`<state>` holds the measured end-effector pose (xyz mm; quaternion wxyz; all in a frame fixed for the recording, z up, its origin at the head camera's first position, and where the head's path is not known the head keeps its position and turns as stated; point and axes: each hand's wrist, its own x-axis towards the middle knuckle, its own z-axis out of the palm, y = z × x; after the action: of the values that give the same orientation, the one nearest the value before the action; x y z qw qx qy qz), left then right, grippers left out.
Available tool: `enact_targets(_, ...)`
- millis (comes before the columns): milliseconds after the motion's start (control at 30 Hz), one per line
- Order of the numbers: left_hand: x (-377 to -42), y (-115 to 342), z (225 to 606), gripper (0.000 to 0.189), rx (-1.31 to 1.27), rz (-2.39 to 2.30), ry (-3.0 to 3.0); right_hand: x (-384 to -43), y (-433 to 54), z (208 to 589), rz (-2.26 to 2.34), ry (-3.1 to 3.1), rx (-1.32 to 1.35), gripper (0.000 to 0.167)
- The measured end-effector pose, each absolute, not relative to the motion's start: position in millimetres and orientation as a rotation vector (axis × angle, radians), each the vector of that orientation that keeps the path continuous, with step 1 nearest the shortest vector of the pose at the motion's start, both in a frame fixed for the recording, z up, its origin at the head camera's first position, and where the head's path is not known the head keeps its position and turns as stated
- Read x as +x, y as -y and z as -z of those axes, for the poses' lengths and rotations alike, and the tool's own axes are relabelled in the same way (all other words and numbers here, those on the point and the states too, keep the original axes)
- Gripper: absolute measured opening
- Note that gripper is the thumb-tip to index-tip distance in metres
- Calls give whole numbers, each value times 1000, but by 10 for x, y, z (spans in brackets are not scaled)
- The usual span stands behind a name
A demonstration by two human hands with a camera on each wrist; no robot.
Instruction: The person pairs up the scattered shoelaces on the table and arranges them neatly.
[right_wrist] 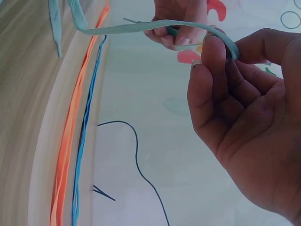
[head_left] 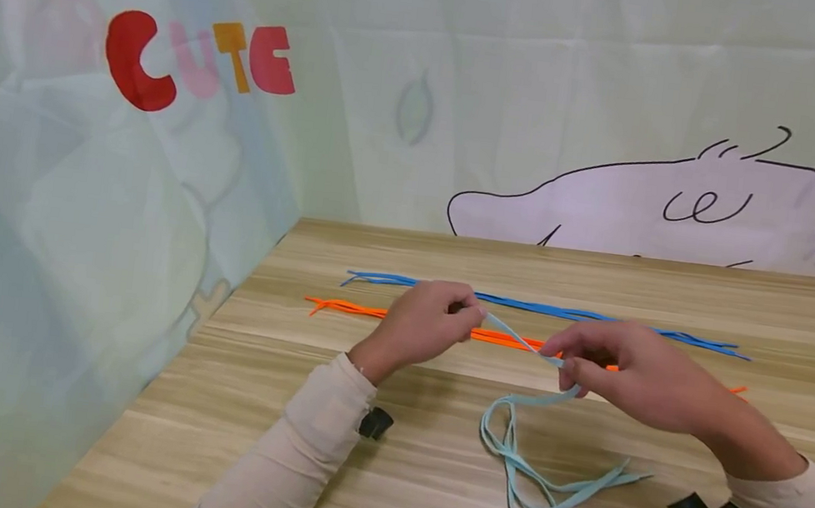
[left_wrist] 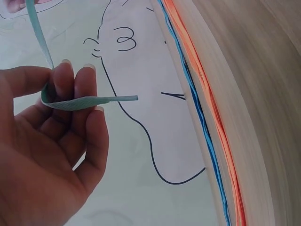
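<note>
A light teal shoelace (head_left: 506, 448) runs between both hands above the wooden table. Near one end, my left hand (head_left: 432, 317) pinches it between thumb and index finger; the tipped end (left_wrist: 126, 98) sticks out past the fingers in the left wrist view. My right hand (head_left: 638, 377) pinches the same lace farther along, and the stretch between the hands is nearly straight. From the right fingers the lace drops to loose loops on the table in front of me. In the right wrist view, the lace (right_wrist: 141, 27) bends over the right index fingertip.
Behind the hands, orange laces (head_left: 503, 339) lie stretched lengthwise across the table (head_left: 247, 403). Blue laces (head_left: 552, 310) lie roughly parallel, farther back. A printed cloth backdrop (head_left: 363, 115) stands along the table's left and far edges.
</note>
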<state>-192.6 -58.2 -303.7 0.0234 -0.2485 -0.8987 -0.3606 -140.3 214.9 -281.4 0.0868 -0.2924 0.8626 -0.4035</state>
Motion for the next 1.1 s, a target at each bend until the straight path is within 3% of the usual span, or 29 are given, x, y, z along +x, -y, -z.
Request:
enact_targets(467,-1975,625,3020,26,-692,1200,2723,-1339,-2255,2720,1302,-2706,-1070,24)
enact_targets(1100,-2022,705,3069,26,-597,1234,2716,-1365,-2379,2675,1447,-2785,-1139,28)
